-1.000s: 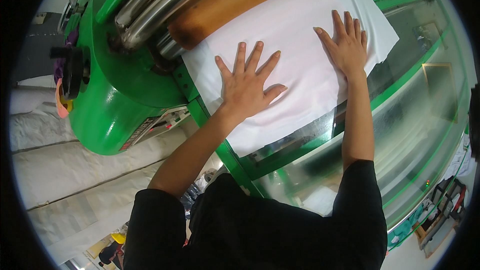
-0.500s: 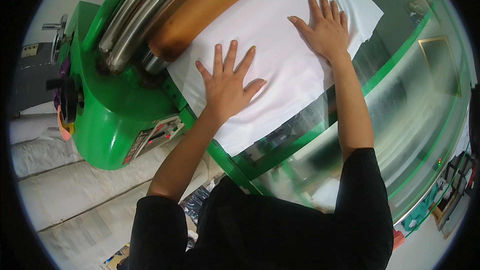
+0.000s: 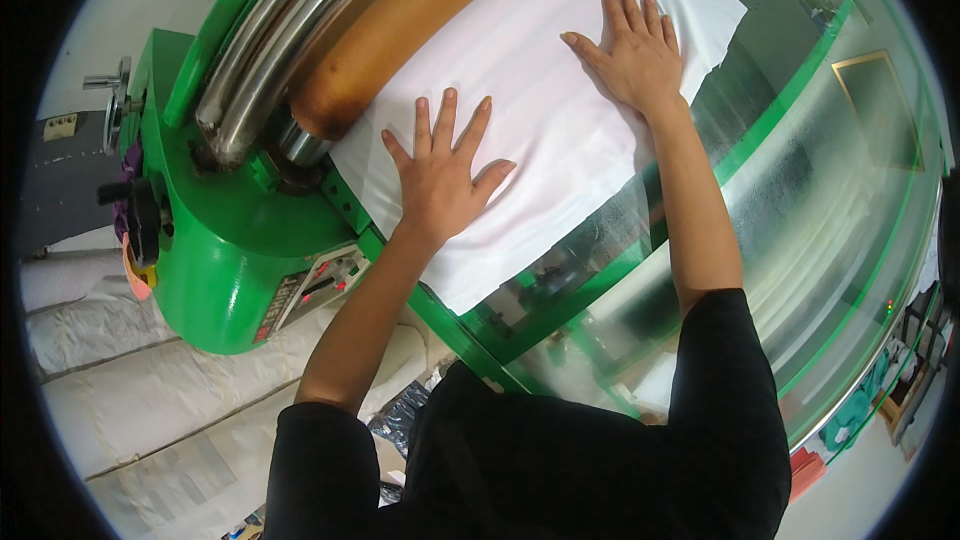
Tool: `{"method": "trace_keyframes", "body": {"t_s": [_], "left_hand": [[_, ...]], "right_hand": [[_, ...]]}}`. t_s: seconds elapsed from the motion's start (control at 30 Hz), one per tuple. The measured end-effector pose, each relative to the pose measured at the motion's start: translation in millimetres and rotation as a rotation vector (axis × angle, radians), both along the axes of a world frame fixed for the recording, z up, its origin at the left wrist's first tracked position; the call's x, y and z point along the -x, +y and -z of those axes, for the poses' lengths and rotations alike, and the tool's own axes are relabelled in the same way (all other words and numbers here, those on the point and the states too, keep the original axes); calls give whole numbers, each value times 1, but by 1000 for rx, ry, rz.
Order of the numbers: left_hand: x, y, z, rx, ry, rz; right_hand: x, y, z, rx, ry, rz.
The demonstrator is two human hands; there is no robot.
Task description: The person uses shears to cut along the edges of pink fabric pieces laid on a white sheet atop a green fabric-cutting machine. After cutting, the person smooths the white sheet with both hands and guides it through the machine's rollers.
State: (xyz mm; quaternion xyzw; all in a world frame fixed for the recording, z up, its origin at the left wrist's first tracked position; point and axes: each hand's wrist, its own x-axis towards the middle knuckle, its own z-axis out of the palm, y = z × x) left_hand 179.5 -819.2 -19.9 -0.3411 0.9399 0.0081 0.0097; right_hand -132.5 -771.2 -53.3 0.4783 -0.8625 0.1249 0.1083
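Observation:
A white fabric piece (image 3: 560,130) lies over the glass bed of a green machine, its far edge reaching the brown roller (image 3: 400,50). Flat on the cloth's near left part rests my left hand (image 3: 438,180), fingers spread and pointing toward the roller. Farther right, my right hand (image 3: 635,60) also presses on the fabric with fingers stretched out, close to the cloth's right edge. Slight wrinkles run through the fabric around both hands. Neither hand grips anything. Whether the far edge passes under the roller cannot be seen clearly.
Metal rollers (image 3: 270,70) sit beyond the brown one. The green machine housing (image 3: 230,270) at left carries a black knob (image 3: 145,220), a crank handle (image 3: 118,105) and a control panel (image 3: 325,278). Large wrapped rolls (image 3: 190,390) lie at lower left. A curved glass surface (image 3: 800,240) extends right.
The view has shifted slightly. Both hands stay flat on the fabric and appear a little farther left in the picture, along with the cloth. Their spread fingers look the same.

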Motion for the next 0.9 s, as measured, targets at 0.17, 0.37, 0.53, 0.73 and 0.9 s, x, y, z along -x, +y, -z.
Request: {"method": "trace_keyframes", "body": {"t_s": [0.17,0.37,0.53,0.73,0.9], "left_hand": [[0,-1,-1,-8,-5,6],[-4,-4,4,6,99,134],[-3,-6,4,-7,69,194],[-6,-10,2,-11,58,210],[-5,-8,1,-28,42,182]], "right_hand": [[1,1,-5,-25,-3,-2],[4,0,-1,3,31,-30],[8,1,3,17,43,-42],[6,-1,3,-7,42,-33],[3,1,-3,-13,51,-28]]}}
